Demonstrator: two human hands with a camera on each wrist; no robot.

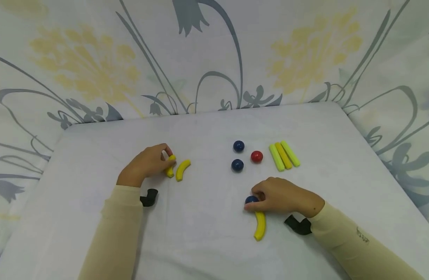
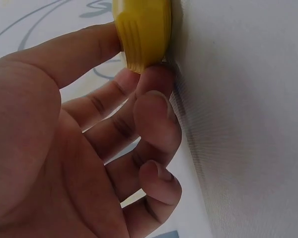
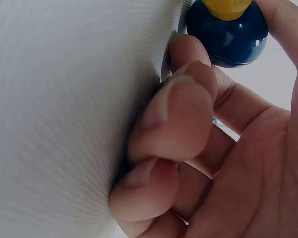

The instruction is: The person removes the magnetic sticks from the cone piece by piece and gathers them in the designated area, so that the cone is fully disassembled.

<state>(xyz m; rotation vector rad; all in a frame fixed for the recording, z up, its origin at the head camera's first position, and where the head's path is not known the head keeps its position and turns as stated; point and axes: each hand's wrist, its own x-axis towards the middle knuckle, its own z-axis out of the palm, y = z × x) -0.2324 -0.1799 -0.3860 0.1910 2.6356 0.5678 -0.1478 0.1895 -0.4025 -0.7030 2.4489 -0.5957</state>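
On the left of the white surface, my left hand (image 1: 144,166) pinches a small yellow toy banana (image 1: 170,171) between thumb and fingers. Its ridged yellow end (image 2: 143,34) shows at the top of the left wrist view. Another toy banana (image 1: 182,170) lies just right of it. My right hand (image 1: 286,196) pinches a dark blue ball (image 1: 251,199) low over the cloth, the other fingertips (image 3: 164,114) curled near the fabric. A third toy banana (image 1: 260,226) extends toward me from beneath that thumb; its end overlaps the ball in the right wrist view.
Beyond my right hand lie two more dark blue balls (image 1: 239,146) and a red ball (image 1: 256,156). To their right, three yellow and lime sticks (image 1: 284,155) lie side by side. A floral-patterned cloth (image 1: 207,58) rises behind the white surface (image 1: 207,132).
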